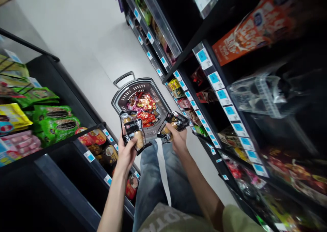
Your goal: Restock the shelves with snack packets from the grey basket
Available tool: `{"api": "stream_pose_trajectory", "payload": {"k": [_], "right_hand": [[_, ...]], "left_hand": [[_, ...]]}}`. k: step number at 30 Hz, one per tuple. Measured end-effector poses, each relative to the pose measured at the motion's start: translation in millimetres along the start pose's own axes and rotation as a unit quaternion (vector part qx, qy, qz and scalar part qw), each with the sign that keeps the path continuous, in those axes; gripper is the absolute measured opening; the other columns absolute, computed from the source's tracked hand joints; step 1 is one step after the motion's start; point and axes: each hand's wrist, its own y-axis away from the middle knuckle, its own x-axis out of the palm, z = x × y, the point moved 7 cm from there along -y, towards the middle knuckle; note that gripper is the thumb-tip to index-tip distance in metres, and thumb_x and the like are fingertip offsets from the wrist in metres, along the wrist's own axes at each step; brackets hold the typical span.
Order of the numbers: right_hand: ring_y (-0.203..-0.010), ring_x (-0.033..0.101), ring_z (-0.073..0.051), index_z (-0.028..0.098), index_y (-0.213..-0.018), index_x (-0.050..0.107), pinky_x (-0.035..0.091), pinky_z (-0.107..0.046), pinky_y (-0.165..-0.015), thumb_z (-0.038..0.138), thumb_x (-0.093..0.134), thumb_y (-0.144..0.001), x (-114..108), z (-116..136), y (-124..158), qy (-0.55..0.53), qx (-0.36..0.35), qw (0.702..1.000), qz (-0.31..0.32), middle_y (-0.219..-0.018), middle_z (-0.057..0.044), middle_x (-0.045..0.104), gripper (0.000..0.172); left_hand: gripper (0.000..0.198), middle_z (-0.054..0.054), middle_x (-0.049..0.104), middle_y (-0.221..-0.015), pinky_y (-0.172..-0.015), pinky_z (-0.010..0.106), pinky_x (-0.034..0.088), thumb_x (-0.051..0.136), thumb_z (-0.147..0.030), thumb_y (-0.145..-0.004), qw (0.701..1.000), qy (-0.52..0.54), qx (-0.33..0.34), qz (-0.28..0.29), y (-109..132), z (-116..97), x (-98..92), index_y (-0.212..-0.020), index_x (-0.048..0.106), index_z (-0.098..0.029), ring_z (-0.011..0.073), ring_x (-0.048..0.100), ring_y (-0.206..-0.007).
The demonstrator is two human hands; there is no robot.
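Observation:
My left hand is closed on black snack packets with clear windows that show a light brown, sausage-like food. Its thumb presses on the front of the nearer packet, and another pack shows behind it. On the other side, my right hand grips a similar black packet, tilted, with its thumb on top. Both hands are above the near edge of a dark grey shopping basket with a raised handle. Inside the basket lie red and pink shiny packages.
On the left, a shelf unit holds green packets, a yellow packet and round red-lidded tubs. Tall dark shelves with blue-and-white price tags run along the right, close to my right arm. An orange bag sits there. Grey floor stretches ahead.

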Motion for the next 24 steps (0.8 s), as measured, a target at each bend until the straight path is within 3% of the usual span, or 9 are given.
{"api": "stream_pose_trajectory", "payload": {"k": [3,7,10,15,19,24], "right_hand": [[-0.076,0.070,-0.020,0.017,-0.090,0.067,0.058,-0.036,-0.078,0.029,0.089,-0.056,-8,-7,-4,-0.043,0.055,0.997,0.040,-0.085,-0.003,0.073,0.042],[-0.085,0.069,-0.025,0.021,-0.091,0.066,0.058,-0.041,-0.080,0.044,0.080,-0.060,-12,-12,1,-0.104,0.168,0.966,0.166,-0.090,-0.004,0.072,0.041],[-0.094,0.066,-0.024,0.027,-0.096,0.064,0.057,-0.041,-0.083,0.054,0.067,-0.068,-27,0,-1,-0.139,0.150,0.959,0.196,-0.099,-0.002,0.070,0.039],[-0.104,0.064,-0.024,0.029,-0.104,0.064,0.055,-0.041,-0.090,0.049,0.061,-0.075,-75,29,-1,-0.096,0.101,0.978,0.156,-0.105,0.000,0.070,0.035],[-0.104,0.065,-0.028,0.027,-0.106,0.064,0.056,-0.044,-0.088,0.050,0.065,-0.069,-126,77,12,-0.045,0.083,0.989,0.117,-0.102,-0.003,0.070,0.044],[-0.103,0.066,-0.025,0.023,-0.102,0.066,0.055,-0.042,-0.095,0.060,0.059,-0.075,-191,179,14,-0.071,-0.036,0.996,0.029,-0.101,-0.007,0.069,0.046]], "left_hand": [[0.070,0.001,0.072,-0.102,-0.079,0.026,0.058,0.088,-0.020,-0.056,1.000,-0.013,-0.005,0.006,0,0,-0.8,-0.121,0.063,-0.029,0.0148,0.070,-0.086],[0.065,0.000,0.072,-0.096,-0.074,0.021,0.059,0.088,-0.016,-0.052,1.000,-0.016,-0.022,-0.005,3,4,-0.9,-0.113,0.068,-0.026,0.0122,0.069,-0.079],[0.062,-0.002,0.072,-0.094,-0.073,0.019,0.059,0.087,-0.014,-0.052,0.999,-0.024,-0.023,-0.009,5,7,1.0,-0.111,0.069,-0.025,0.0109,0.068,-0.077],[0.065,-0.001,0.073,-0.097,-0.079,0.027,0.062,0.085,-0.016,-0.056,0.995,-0.078,-0.066,-0.012,13,24,0.3,-0.118,0.068,-0.025,0.0151,0.070,-0.079],[0.075,-0.002,0.073,-0.099,-0.086,0.032,0.062,0.085,-0.016,-0.053,0.988,-0.113,-0.107,-0.013,25,38,-4.0,-0.124,0.065,-0.028,0.0221,0.071,-0.094],[0.084,-0.002,0.074,-0.102,-0.089,0.033,0.061,0.087,-0.012,-0.045,0.979,-0.132,-0.153,-0.016,41,52,-11.7,-0.124,0.065,-0.030,0.0251,0.070,-0.105]]}}
